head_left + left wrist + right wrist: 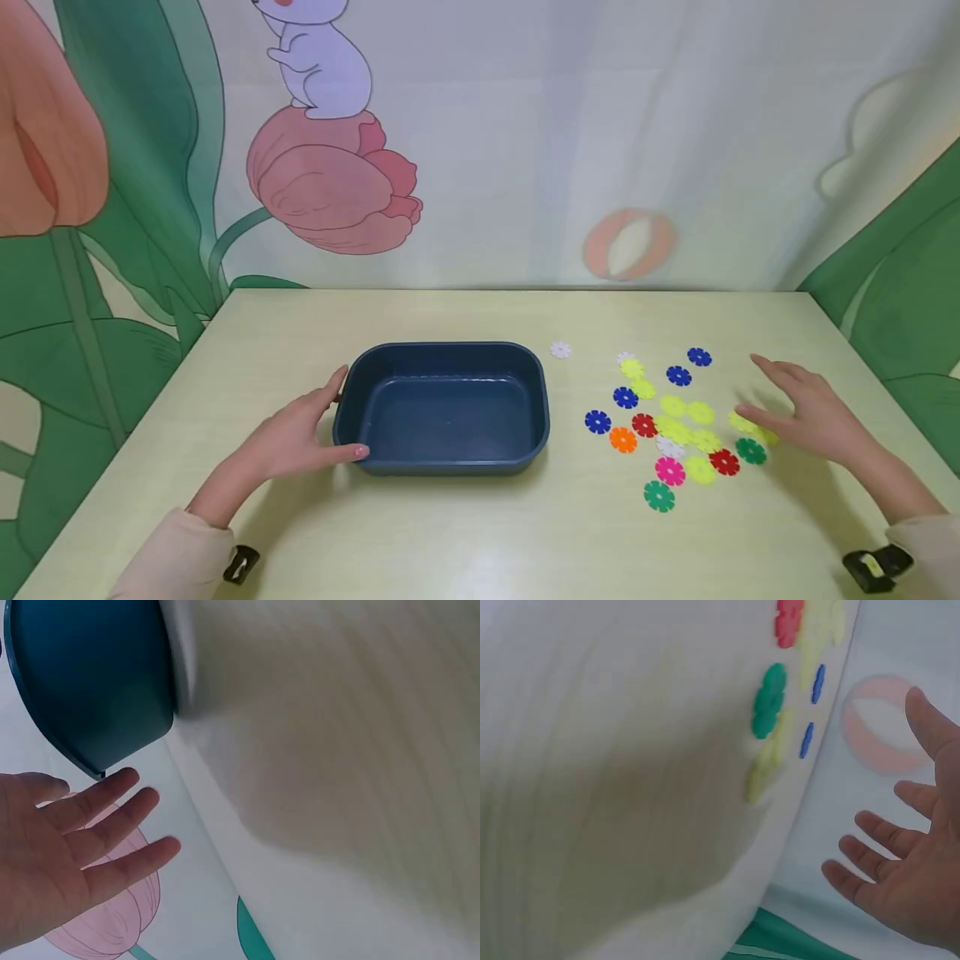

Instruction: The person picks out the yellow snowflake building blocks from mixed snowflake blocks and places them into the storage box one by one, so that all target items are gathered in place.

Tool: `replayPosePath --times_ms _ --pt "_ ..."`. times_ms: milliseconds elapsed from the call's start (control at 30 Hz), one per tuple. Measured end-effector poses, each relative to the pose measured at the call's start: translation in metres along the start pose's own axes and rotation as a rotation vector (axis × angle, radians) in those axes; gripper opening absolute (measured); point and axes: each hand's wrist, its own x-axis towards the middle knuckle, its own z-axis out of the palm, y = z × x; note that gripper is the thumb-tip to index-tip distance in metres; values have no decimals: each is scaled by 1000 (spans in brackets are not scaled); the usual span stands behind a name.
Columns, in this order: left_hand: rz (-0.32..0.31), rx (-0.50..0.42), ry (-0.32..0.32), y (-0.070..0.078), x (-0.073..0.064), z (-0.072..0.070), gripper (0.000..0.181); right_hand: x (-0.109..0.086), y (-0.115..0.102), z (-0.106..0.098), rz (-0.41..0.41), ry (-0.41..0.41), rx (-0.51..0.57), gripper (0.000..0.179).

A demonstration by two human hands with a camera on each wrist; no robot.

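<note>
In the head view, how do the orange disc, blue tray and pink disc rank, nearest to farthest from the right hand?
From the right hand:
1. Pink disc, to its left
2. Orange disc, further left
3. Blue tray, left of both

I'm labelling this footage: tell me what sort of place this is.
Probably an indoor play area: a cartoon rabbit-and-flower curtain behind a table scattered with colourful notched discs.

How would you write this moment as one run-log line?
left hand: fingers spread, at left end of blue tub | right hand: open, holding nothing, near discs | discs: scattered on table, right of tub
</note>
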Motion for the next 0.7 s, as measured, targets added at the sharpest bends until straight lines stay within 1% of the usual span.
replayPosePath --times_ms 200,333,467,700 --pt "29 -65 -49 -3 1 4 105 0 15 6 70 -107 68 75" --pt "33 -95 -61 -5 0 5 102 3 24 11 116 -177 111 74" --pt "34 -115 -71 -5 0 5 101 3 32 18 155 -194 131 68" --pt "40 -143 -105 -6 1 2 101 3 39 25 183 -195 171 55"
